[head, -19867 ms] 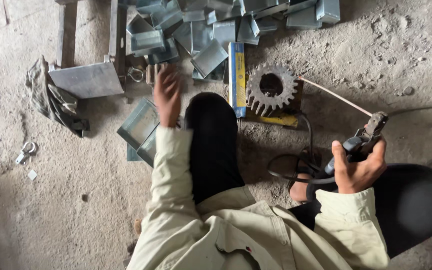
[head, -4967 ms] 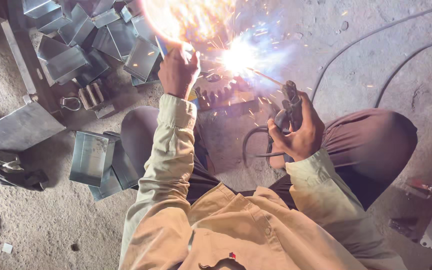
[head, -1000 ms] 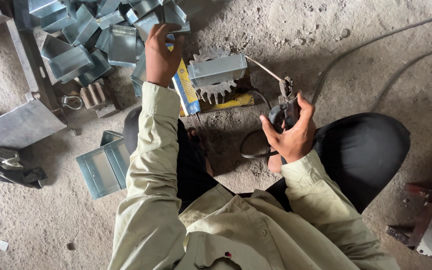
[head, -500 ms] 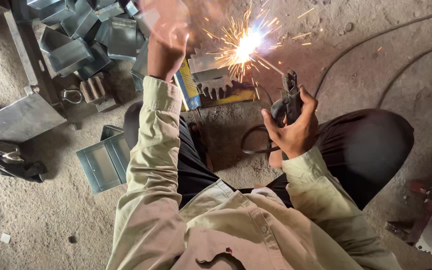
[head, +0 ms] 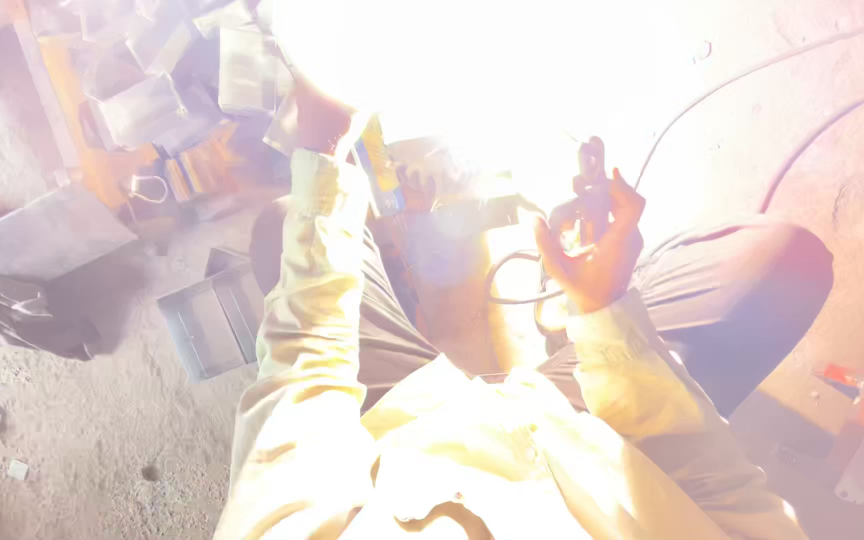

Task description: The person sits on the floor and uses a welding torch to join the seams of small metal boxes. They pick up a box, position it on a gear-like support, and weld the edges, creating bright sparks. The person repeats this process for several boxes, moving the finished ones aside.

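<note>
right hand (head: 592, 245), centre right, clamped on electrode holder (head: 590, 175); left hand (head: 317, 120), upper centre, grip lost in arc glare. unshielded sparks could burn either hand.

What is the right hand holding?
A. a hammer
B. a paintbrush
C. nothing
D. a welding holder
D: the right hand grips a dark welding holder, its tip lost in the bright white glare.
</note>
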